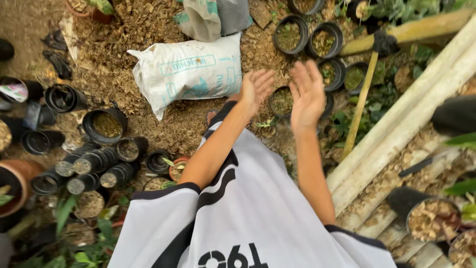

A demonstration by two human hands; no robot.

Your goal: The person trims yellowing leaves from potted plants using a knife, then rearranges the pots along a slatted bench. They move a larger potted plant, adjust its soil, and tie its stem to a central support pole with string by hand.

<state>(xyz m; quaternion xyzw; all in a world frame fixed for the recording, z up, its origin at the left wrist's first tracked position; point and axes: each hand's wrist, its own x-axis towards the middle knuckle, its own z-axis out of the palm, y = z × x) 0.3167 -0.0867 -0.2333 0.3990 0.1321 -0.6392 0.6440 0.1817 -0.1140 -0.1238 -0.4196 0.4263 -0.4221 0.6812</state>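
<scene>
My left hand (256, 87) and my right hand (307, 93) are raised side by side in front of me, fingers spread, palms turned toward each other and holding nothing. They are slightly blurred. Beneath them stands a black pot of soil (281, 102), and a white printed sack (188, 72) lies on the mulch just left of my left hand. Several more soil-filled black pots (289, 34) stand beyond my hands.
A long wooden tool handle (361, 101) leans at the right beside pale wooden beams (406, 119). Stacked empty black pots (94, 166) and a terracotta pot (15, 183) crowd the left. Further filled pots (430, 218) sit at the lower right. A grey-green bag (206, 17) lies at the top.
</scene>
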